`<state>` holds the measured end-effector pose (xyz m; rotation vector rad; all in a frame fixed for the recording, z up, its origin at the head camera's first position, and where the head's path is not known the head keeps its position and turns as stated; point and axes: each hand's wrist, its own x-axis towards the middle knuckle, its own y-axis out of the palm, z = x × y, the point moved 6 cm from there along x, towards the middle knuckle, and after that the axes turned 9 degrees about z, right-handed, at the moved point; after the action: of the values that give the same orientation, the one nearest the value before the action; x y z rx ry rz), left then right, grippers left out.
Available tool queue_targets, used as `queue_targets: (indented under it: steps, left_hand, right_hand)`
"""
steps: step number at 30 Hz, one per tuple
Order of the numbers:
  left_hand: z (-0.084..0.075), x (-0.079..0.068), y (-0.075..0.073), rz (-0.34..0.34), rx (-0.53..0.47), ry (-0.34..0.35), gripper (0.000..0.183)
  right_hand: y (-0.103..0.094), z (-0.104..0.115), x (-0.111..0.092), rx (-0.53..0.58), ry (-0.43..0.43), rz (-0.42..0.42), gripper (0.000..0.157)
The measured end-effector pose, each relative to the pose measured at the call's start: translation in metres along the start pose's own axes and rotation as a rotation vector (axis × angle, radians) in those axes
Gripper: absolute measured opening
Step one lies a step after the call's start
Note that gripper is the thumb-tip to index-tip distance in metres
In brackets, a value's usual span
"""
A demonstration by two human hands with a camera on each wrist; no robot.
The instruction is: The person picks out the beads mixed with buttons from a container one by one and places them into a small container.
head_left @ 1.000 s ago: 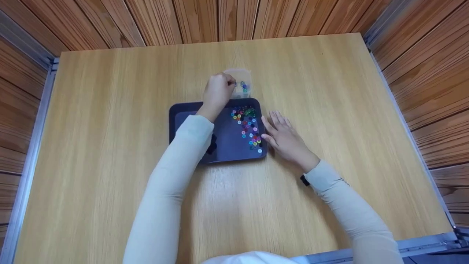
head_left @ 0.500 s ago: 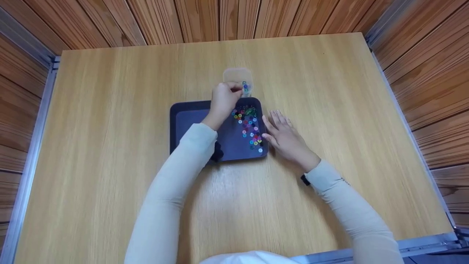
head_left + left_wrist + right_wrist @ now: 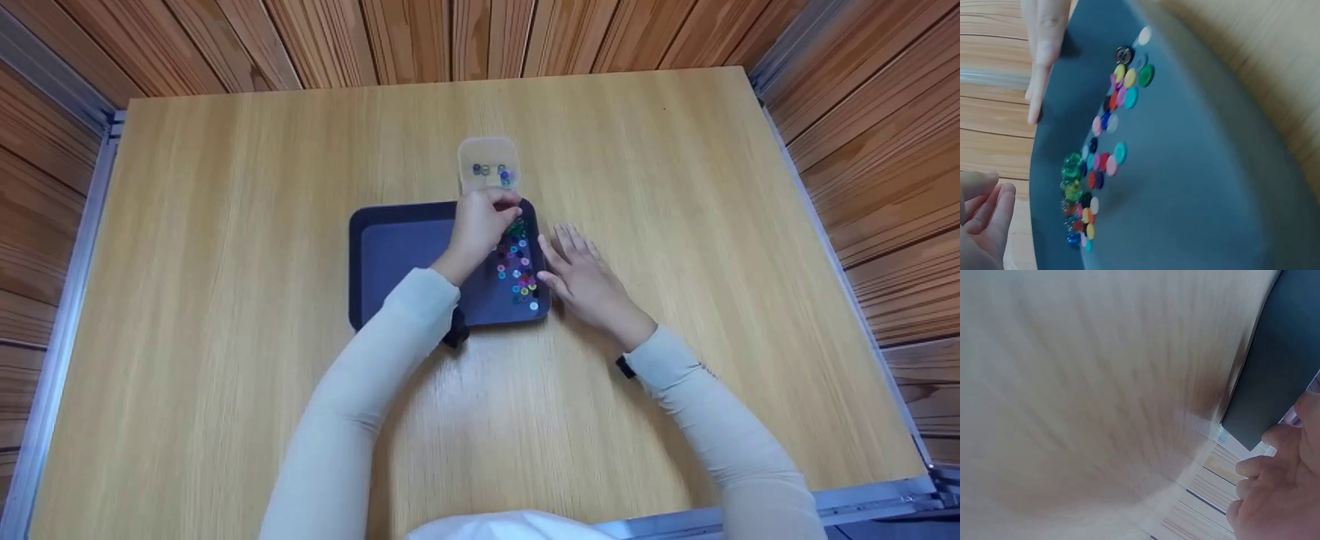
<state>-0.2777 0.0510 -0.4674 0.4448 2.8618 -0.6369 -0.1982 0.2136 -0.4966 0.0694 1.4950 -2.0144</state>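
My left hand [image 3: 482, 225] reaches over the far right corner of the dark tray [image 3: 405, 232], its thumb and fingers brought near each other. In the left wrist view, nothing shows between its fingertips [image 3: 1006, 194]. Beneath and beside it lie colourful buttons [image 3: 1129, 79] and glassy green, amber and blue beads [image 3: 1072, 191] along the tray's right side. My right hand [image 3: 592, 285] lies with its fingers extended, thumb and forefinger at the tray's right rim. Behind the tray stands a small clear plastic container [image 3: 487, 146] with several glassy beads [image 3: 504, 176] in it.
The wooden tabletop [image 3: 675, 187] surrounds the tray. Wood-plank walls [image 3: 412, 37] rise along the back and both sides, with metal rails at the table's edges. A black wrist device [image 3: 456, 330] hangs below the left cuff by the tray's front rim.
My left hand has come back from the container to the tray's far right corner. Two beads at the container's left are now uncovered. The right hand stays at the rim.
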Motion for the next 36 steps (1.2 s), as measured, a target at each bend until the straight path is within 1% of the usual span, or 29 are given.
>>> queue_targets:
  steps: [4, 8, 11, 14, 20, 23, 30, 36]
  left_hand:
    - [0.005, -0.001, 0.009, 0.004, 0.033, 0.01, 0.021]
    - [0.01, -0.002, 0.017, 0.012, 0.055, 0.045, 0.021]
    - [0.012, -0.002, 0.021, 0.023, 0.066, 0.057, 0.021]
    - [0.014, -0.001, 0.023, 0.032, 0.081, 0.046, 0.022]
    - [0.02, 0.0, 0.028, 0.047, 0.097, 0.005, 0.023]
    - [0.022, 0.0, 0.031, 0.047, 0.121, 0.011, 0.024]
    - [0.023, 0.0, 0.035, 0.041, 0.144, 0.023, 0.024]
    - [0.022, 0.0, 0.038, 0.059, 0.223, 0.027, 0.022]
  right_hand:
    - [0.0, -0.001, 0.0, 0.002, 0.003, -0.001, 0.063]
    - [0.0, -0.002, 0.001, -0.005, 0.001, -0.008, 0.063]
    - [0.0, -0.002, 0.001, -0.011, -0.001, -0.013, 0.063]
    - [0.0, -0.002, 0.001, -0.013, -0.003, -0.012, 0.063]
    - [0.0, -0.001, 0.0, -0.016, -0.007, -0.013, 0.063]
    - [0.0, 0.0, 0.0, -0.009, -0.008, -0.014, 0.062]
    - [-0.001, 0.001, 0.0, 0.005, -0.009, -0.01, 0.062]
    - [-0.001, 0.0, 0.0, -0.001, -0.012, -0.016, 0.062]
